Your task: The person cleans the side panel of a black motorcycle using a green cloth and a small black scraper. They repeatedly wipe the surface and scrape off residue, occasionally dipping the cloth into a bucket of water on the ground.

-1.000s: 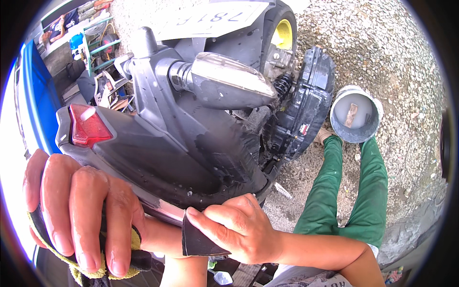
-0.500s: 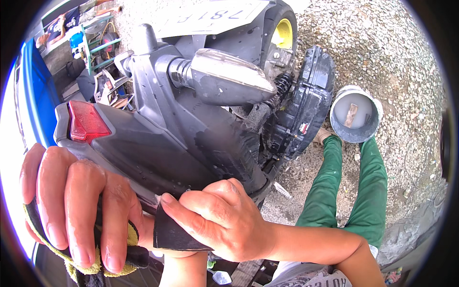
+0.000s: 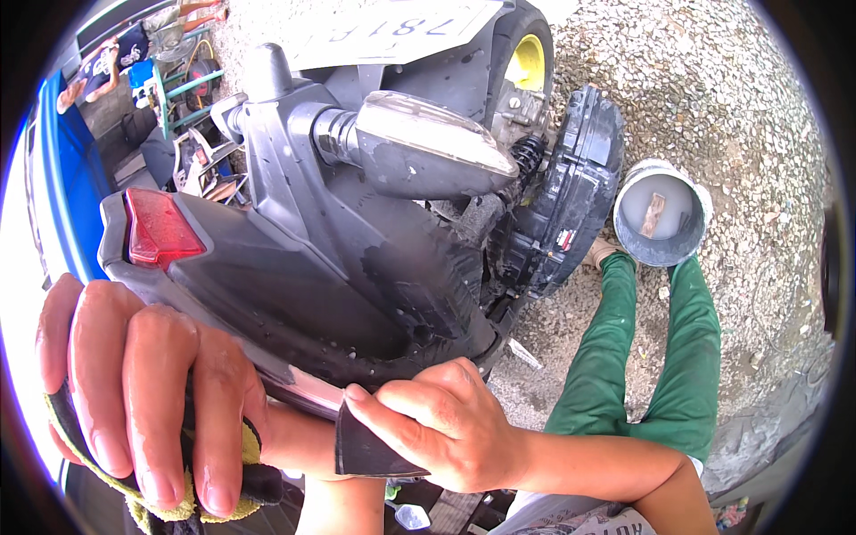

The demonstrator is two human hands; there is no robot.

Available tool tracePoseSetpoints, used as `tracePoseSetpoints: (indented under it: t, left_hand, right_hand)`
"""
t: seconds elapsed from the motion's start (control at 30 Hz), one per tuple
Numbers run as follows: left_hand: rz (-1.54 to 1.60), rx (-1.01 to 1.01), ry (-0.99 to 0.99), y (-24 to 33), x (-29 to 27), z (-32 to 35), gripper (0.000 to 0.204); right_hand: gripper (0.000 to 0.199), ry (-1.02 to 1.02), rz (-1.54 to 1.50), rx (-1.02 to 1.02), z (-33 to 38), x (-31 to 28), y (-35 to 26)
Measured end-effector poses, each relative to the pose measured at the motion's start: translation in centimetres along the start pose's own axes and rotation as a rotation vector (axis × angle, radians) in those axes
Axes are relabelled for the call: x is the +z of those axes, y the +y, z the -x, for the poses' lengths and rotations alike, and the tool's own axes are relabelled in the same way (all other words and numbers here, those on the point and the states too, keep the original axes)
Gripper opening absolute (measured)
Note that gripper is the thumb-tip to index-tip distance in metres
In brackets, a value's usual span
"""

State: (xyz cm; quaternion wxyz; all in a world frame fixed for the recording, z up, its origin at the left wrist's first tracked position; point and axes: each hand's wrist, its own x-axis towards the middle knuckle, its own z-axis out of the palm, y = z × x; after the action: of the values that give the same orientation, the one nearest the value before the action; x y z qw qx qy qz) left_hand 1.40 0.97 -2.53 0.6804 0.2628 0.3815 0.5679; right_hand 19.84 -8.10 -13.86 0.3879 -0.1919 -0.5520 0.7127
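A dark grey motor scooter's tail section (image 3: 294, 267) fills the middle, with a red tail light (image 3: 163, 228) and a turn signal (image 3: 437, 147). At the lower left, my left hand (image 3: 152, 383) is closed round a yellow-and-black cloth (image 3: 241, 459), its fingers bent downward. My right hand (image 3: 450, 428) presses a black sheet of sandpaper (image 3: 379, 446) against the panel's lower edge, its thumb and fingers closed on it. Beside the sheet a pale pinkish strip (image 3: 312, 390) shows on that edge. Part of my left forearm is hidden behind the sandpaper.
A bucket of cloudy water (image 3: 664, 254) with a brown strip floating in it stands on the gravel (image 3: 749, 169), near my green-trousered legs (image 3: 682, 339). A rear wheel (image 3: 526, 67) is at the top. Another person (image 3: 116, 58) sits at the far upper left, past a blue panel (image 3: 76, 178).
My right hand has slid right and slightly down along the panel edge with the sandpaper, uncovering the pale strip. The left hand has barely moved. The person in the background has shifted.
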Motion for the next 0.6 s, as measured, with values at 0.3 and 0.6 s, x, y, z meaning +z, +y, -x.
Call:
tracePoseSetpoints:
  t: [0.3,0.6]
  left_hand:
    - [0.041,0.056,0.058,-0.6,0.3,0.3,0.017]
    - [0.142,0.146,0.144,-1.5,0.9,-0.2,0.014]
  right_hand:
    - [0.055,-0.015,-0.003,0.026,0.3,-0.5,0.0]
    - [0.054,-0.045,-0.031,0.079,0.5,-1.6,-0.1]
